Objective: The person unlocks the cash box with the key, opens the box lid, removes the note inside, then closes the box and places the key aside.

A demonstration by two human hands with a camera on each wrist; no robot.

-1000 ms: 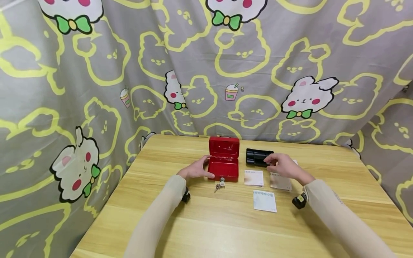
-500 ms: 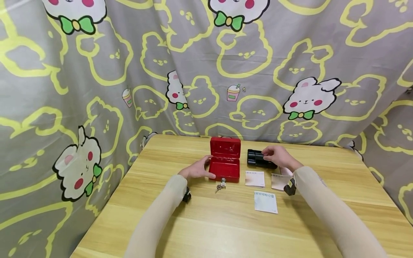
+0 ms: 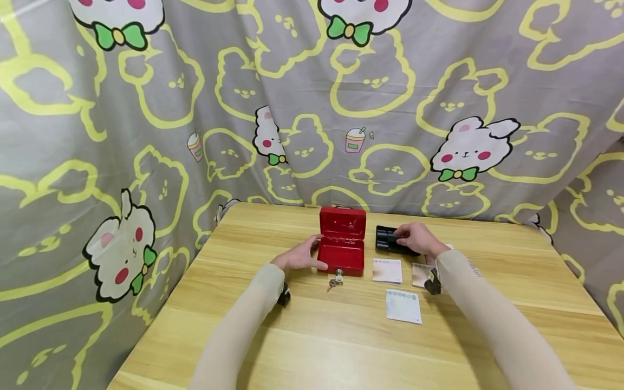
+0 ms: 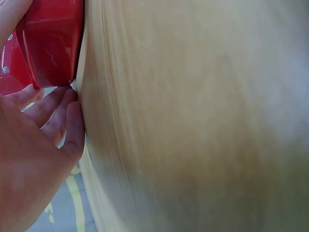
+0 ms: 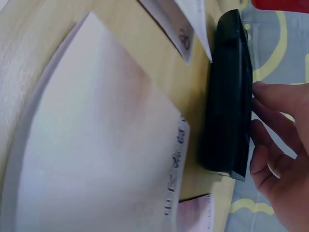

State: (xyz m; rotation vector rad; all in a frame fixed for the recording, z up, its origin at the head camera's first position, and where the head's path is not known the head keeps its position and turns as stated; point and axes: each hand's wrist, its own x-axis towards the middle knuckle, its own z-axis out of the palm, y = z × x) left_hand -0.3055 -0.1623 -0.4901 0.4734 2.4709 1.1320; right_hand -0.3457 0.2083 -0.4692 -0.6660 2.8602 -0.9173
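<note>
Right hand (image 3: 418, 238) on the black tray (image 3: 386, 246), bent fingertips (image 5: 258, 126) meeting its upper face; whether they pinch anything there, I can't tell, with the rim in the way. Over to the left, the left hand (image 3: 297, 255) grasps the red box (image 3: 353, 271), thumb at the near corner, fingers bent round the far one, the lid standing up.

And that tray: lying on the far part of the table (image 3: 292, 346), right of the box, apart from it. Looks like stiff, thin plastic, so probably light, hardly fragile, but glossy enough to slip. Best hold, I'd say: thumb and fingers across opposite long rims, near the middle, keeping it level.
</note>
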